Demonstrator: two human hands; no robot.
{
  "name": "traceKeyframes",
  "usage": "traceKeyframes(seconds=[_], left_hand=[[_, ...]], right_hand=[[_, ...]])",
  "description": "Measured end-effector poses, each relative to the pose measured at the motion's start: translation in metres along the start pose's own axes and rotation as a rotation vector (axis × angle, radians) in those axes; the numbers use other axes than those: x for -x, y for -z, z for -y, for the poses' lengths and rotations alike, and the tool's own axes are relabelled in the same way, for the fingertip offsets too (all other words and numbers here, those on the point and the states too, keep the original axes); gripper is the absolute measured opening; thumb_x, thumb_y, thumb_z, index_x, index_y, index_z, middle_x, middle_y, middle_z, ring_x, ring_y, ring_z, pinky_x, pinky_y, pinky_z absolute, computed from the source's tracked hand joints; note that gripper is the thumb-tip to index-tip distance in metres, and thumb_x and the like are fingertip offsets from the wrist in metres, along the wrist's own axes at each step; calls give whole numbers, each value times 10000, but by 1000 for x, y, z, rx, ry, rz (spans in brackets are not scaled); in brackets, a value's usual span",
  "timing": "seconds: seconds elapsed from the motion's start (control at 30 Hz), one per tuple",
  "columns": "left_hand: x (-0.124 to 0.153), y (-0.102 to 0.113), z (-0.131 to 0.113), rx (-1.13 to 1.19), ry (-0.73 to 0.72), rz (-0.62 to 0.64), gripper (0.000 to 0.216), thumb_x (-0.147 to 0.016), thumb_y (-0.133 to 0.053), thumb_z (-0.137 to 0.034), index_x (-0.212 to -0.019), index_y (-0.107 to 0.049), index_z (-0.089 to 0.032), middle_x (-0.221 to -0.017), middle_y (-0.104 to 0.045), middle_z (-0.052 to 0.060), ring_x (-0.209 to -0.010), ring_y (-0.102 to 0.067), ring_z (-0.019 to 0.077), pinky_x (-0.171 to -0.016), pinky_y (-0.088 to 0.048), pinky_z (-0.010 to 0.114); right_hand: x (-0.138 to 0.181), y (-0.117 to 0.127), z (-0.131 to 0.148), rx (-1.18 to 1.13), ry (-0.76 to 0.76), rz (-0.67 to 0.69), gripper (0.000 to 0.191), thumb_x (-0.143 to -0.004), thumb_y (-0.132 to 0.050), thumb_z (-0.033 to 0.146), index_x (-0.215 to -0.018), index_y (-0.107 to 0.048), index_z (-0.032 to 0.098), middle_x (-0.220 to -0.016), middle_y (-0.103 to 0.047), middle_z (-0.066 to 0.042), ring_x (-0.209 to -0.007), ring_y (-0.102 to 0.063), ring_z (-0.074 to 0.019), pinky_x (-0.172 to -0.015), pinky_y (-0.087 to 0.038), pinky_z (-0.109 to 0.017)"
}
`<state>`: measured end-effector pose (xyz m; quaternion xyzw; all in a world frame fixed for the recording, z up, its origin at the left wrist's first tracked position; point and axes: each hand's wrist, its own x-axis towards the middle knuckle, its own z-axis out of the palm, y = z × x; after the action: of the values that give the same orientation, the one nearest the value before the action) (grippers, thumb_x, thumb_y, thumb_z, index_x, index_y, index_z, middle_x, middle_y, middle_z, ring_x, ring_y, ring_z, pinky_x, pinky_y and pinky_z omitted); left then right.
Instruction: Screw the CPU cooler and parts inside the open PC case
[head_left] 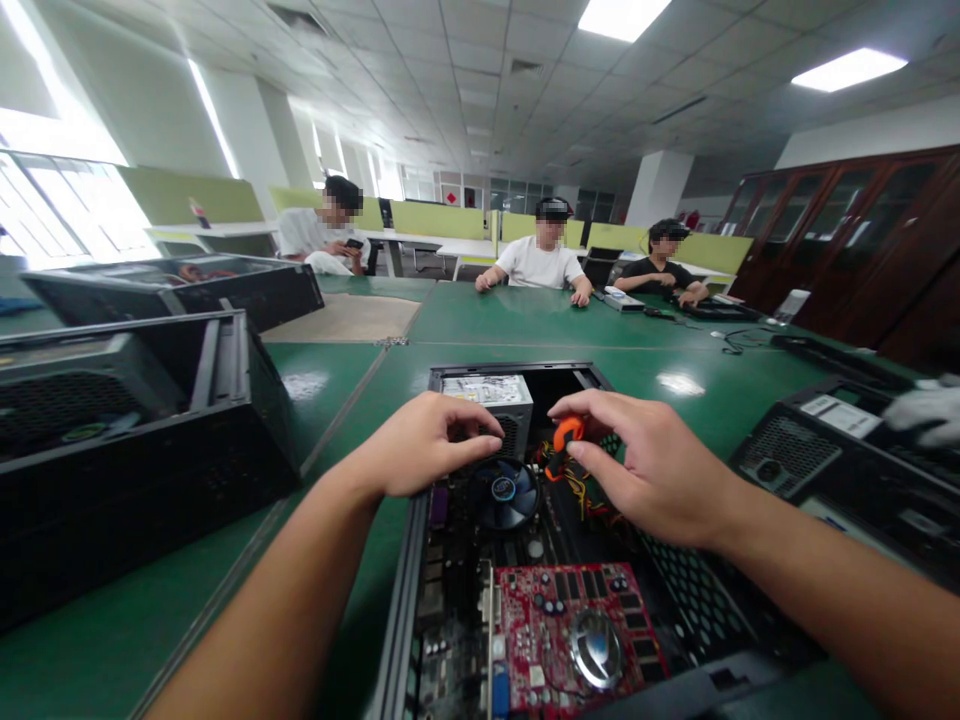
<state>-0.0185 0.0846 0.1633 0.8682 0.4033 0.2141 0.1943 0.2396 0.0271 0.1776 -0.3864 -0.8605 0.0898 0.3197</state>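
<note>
Gripping orange screwdriver (564,440), hands (427,445) forward.

No text, brand or number reads clearly. Power supply (491,392), between both hands: white label, print too small. Fan (504,492), below the fingertips: round hub sticker, illegible.

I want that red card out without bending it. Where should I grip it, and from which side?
Judging by its pose, grip the red card by its bare board edges, not the round cooler, coming straight down from above. It lies flat in the open case, with nothing over it.
</note>
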Motion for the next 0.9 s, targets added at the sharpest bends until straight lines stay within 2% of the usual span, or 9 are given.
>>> traceKeyframes(seconds=[0.23,0.37,0.43,0.53,0.63,0.77,0.9], left_hand=[[1,0,2,4,-3,1,328,-886,-599,-450,-952,-778,-183,-731,-708,1,-655,-606,158,-618,-404,246],[1,-1,2,12,-10,-12,326,-887,-598,-453,-928,-778,-184,-739,-712,4,-678,-611,166,-640,-416,251],[2,-2,1,26,-7,-15,333,-895,-585,-450,-923,-776,-180,-743,-713,8,-684,-612,169,-647,-421,253],[2,-1,0,54,-9,-15,335,-894,-579,-442,-914,-775,-170,-739,-712,12,-677,-605,168,-652,-424,251],[2,-2,1,95,-29,-26,317,-872,-594,-430,-864,-768,-165,-732,-706,3,-685,-594,165,-638,-421,236],[4,-2,3,127,-54,-34,319,-854,-588,-424,-793,-745,-153,-698,-683,-9,-673,-581,162,-614,-417,229],[5,-1,2,149,-65,-83,311,-889,-568,-408,-865,-755,-161,-774,-726,11,-744,-634,188,-696,-469,261]], right_hand=[[-4,-8,-5,-16,2,56,289,-888,-603,85,-1167,-629,157,-1078,-709,-51,-972,-651,-178,-886,-498,-319],[-7,-9,-6,20,18,104,175,-908,-682,239,-1065,-663,163,-984,-716,-46,-872,-649,-187,-796,-505,-330],[-8,-5,1,-3,51,129,165,-926,-661,222,-1084,-664,172,-1035,-725,-47,-925,-661,-185,-837,-507,-327],[-10,-1,17,-55,118,132,264,-944,-595,128,-1200,-632,184,-1168,-717,-50,-1060,-658,-175,-945,-498,-319],[-17,-2,31,-60,175,129,277,-951,-568,123,-1218,-623,176,-1193,-708,-74,-1093,-652,-197,-972,-507,-348],[-24,-15,35,-19,219,168,276,-945,-560,110,-1210,-623,156,-1200,-694,-103,-1094,-644,-225,-989,-509,-387],[-27,-40,32,52,215,279,191,-936,-611,143,-1124,-642,135,-1113,-694,-112,-1052,-646,-248,-947,-526,-399]])
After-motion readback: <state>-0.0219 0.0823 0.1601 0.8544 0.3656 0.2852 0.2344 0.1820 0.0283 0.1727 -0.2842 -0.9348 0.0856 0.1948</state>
